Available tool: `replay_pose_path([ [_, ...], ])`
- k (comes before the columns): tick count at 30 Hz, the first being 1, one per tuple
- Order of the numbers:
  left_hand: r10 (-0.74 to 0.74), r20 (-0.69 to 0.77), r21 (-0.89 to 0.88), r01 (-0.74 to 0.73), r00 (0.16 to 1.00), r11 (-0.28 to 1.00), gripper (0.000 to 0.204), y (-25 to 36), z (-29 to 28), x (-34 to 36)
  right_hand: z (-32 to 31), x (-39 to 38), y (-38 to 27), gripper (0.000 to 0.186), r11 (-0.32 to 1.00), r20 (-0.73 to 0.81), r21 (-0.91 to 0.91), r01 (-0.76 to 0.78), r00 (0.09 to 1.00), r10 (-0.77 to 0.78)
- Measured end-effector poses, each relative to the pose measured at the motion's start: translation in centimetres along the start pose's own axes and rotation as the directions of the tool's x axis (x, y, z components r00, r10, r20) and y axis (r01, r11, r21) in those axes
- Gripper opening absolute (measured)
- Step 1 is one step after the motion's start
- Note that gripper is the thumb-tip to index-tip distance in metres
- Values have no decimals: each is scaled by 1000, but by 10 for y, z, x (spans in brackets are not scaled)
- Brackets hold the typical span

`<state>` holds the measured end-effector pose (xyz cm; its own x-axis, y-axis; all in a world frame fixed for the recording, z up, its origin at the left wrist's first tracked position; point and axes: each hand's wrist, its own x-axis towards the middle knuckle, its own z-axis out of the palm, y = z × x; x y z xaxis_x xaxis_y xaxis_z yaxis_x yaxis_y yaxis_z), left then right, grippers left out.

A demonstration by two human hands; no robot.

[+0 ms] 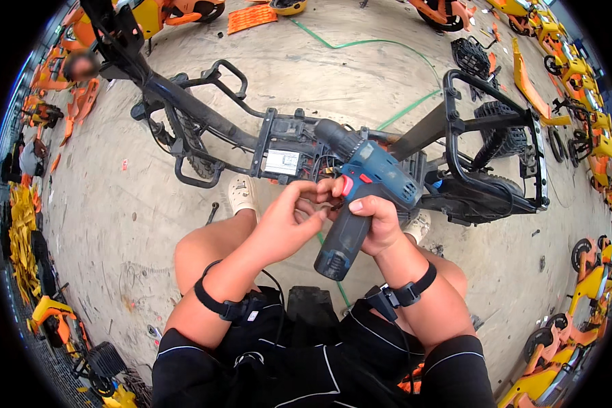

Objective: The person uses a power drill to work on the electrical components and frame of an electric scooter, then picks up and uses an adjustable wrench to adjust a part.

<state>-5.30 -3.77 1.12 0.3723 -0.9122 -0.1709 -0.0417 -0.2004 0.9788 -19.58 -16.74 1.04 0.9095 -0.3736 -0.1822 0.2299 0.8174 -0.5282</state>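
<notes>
My right hand (pixel 381 228) is wrapped round the grip of a blue and black cordless drill (pixel 381 173). The drill's chuck points up and to the left, over the middle of a stripped black scooter frame (pixel 224 122). My left hand (pixel 296 217) is beside the drill's red trigger area, its fingers curled; whether something small is between them is hidden. Just beyond the hands, a black box with a white label (pixel 282 162) and exposed wires sits in the frame. Black straps with small buckles circle both forearms.
Yellow and orange scooters (pixel 578 136) line the right side. A green strap (pixel 408 105) lies across the concrete floor. An orange grid panel (pixel 251 18) is at the far side, a black basket (pixel 470 56) at the far right. A bolt-like tool (pixel 213 212) lies left of my shoe.
</notes>
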Motion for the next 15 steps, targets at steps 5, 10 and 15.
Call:
replay_pose_path([
  [5, -87, -19, 4, 88, 996, 996, 50, -7, 23, 8, 1, -9, 0, 38, 999, -12, 44, -19, 1000, 19],
  [10, -116, -26, -232, 106, 993, 967, 44, -9, 38, 3, -1, -20, 7, 46, 991, -103, -129, -24, 995, 11],
  [15, -132, -63, -191, 118, 989, 975, 33, -13, 41, 4, -3, -28, 6, 45, 993, -129, -103, -59, 991, 45],
])
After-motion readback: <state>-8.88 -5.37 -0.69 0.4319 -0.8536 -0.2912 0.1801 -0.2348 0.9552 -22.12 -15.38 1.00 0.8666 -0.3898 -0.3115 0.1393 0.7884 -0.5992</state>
